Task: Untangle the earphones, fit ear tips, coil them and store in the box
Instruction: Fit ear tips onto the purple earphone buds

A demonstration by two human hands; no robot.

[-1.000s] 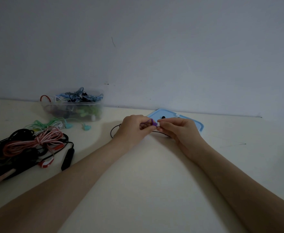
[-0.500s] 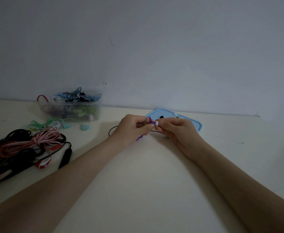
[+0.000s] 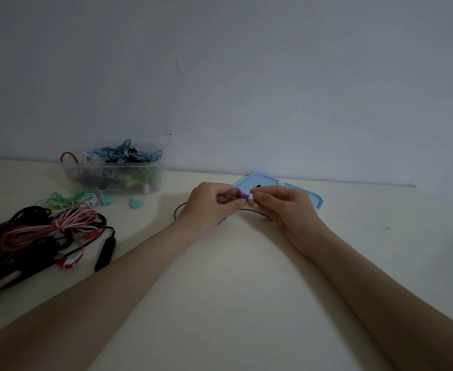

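My left hand (image 3: 210,203) grips a purple earphone (image 3: 240,195), its bud poking out to the right between thumb and fingers. My right hand (image 3: 281,204) pinches a small white ear tip (image 3: 251,197) right against that bud. A bit of purple cable shows under my left hand. A thin black cable (image 3: 178,210) loops on the table behind both hands. The clear plastic box (image 3: 112,175) full of coiled earphones stands at the back left. Its blue lid (image 3: 300,187) lies flat behind my right hand.
A heap of tangled earphones lies at the left: black cables (image 3: 19,245), a red-and-white cable (image 3: 48,228) and a mint-green pair (image 3: 86,198). A black inline remote (image 3: 104,253) lies beside the heap. The wall runs close behind the table (image 3: 233,277).
Both hands stay together at the same spot. The purple bud and the white ear tip are pressed closer; the purple cable end now hangs below my left hand.
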